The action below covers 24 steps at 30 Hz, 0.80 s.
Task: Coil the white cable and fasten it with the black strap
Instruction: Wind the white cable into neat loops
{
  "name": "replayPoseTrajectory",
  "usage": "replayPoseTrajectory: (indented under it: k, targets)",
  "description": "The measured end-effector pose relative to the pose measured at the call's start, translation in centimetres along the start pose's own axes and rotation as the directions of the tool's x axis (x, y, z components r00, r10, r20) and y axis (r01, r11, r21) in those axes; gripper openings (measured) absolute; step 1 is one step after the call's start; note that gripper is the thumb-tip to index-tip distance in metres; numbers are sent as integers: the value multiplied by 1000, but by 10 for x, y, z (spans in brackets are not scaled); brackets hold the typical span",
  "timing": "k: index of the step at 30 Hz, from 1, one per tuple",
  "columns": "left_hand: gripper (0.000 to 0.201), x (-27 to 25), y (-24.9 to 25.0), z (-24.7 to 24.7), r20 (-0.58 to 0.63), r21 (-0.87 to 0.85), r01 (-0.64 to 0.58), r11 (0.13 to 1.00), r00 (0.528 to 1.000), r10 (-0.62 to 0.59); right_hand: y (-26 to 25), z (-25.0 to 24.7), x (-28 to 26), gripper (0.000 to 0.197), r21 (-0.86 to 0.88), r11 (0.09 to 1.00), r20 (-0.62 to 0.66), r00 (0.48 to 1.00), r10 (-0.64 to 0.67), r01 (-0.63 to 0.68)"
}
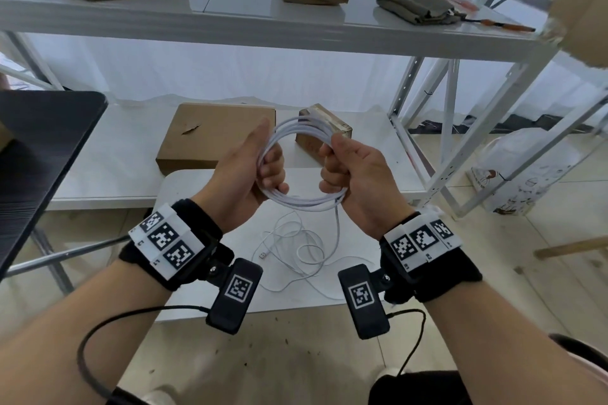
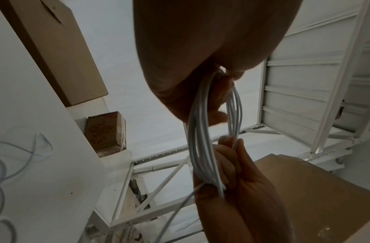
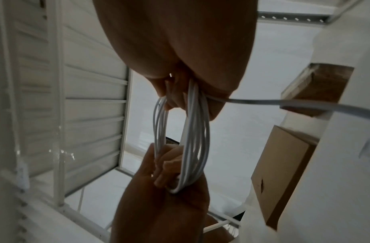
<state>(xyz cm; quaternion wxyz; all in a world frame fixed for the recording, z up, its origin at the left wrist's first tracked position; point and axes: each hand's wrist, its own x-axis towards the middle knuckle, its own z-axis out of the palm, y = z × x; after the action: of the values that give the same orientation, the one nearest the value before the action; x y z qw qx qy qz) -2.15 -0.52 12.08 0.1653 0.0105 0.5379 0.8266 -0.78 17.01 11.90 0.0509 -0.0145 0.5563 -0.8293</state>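
The white cable (image 1: 304,199) is wound into a round coil of several loops, held up in front of me above a small white table (image 1: 368,286). My left hand (image 1: 260,163) grips the coil's left side, fingers curled through the loops. My right hand (image 1: 339,164) grips the right side, thumb on top. From the coil's lower right a loose length hangs down to a tangle (image 1: 296,250) on the table, ending in a plug (image 1: 262,254). In the wrist views the coil (image 2: 203,148) (image 3: 192,139) runs between both hands. No black strap is visible.
A flat cardboard box (image 1: 214,135) and a small taped box (image 1: 324,131) lie on the low white shelf behind. A white metal rack (image 1: 424,128) stands right, with boxes and a folded cloth (image 1: 414,3) on its upper shelf. A black table (image 1: 36,154) is left.
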Motion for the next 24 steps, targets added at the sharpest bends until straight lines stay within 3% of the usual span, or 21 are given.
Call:
replayPoseTrajectory:
  k: [3, 5, 7, 9, 11, 14, 20, 24]
  targets:
    - [55, -1, 2, -6, 39, 57, 42, 997, 998, -45, -1, -5, 1, 31, -201, 979, 83, 996, -22, 39]
    - [57, -2, 2, -10, 53, 193, 1, 981, 999, -11, -3, -8, 0, 31, -312, 949, 146, 989, 6, 40]
    - [60, -3, 0, -10, 89, 438, -101, 893, 994, 68, -5, -12, -1, 31, -481, 874, 198, 979, 37, 65]
    - [60, -5, -3, -9, 142, 605, -192, 773, 981, 132, -4, -11, -4, 29, -681, 721, 262, 962, 78, 127]
    - [58, -6, -6, -8, 199, 678, -261, 688, 965, 170, -1, -8, -6, 27, -783, 596, 313, 941, 128, 180]
    - [58, -5, -10, -8, 244, 752, -319, 576, 948, 206, 0, -3, -9, 26, -829, 508, 355, 922, 154, 234]
    - [58, -2, -19, -3, 245, 835, -300, 461, 953, 176, 2, -1, -11, 26, -796, 553, 387, 910, 153, 246]
    - [67, 1, -17, -5, 242, 822, -235, 519, 969, 55, 1, -1, -11, 21, -783, 583, 378, 910, 169, 217]
